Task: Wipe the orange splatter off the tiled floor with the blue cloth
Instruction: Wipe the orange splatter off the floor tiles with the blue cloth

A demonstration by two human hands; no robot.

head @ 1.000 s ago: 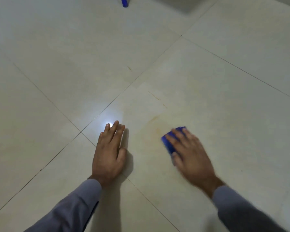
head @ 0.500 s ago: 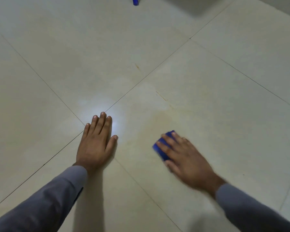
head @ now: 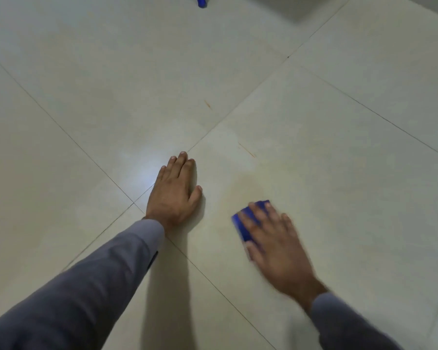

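Fingers spread, the right hand had dragged the small blue cloth back across the pale tiled floor, left hand flat; thin orange streaks remained beyond.

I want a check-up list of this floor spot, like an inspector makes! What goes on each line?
Surface: pale tiled floor, thin grout lines, a light glare beside the left hand.
Job's things: blue cloth under the right hand; orange splatter a faint smear just beyond it; thin orange streak farther on.
Clutter: small blue object at the far edge, cut off, cannot tell what.
Hands: left hand flat on the floor; right hand, blurred, presses the cloth.
Cables: nothing seen.
Surroundings: grey sleeves.
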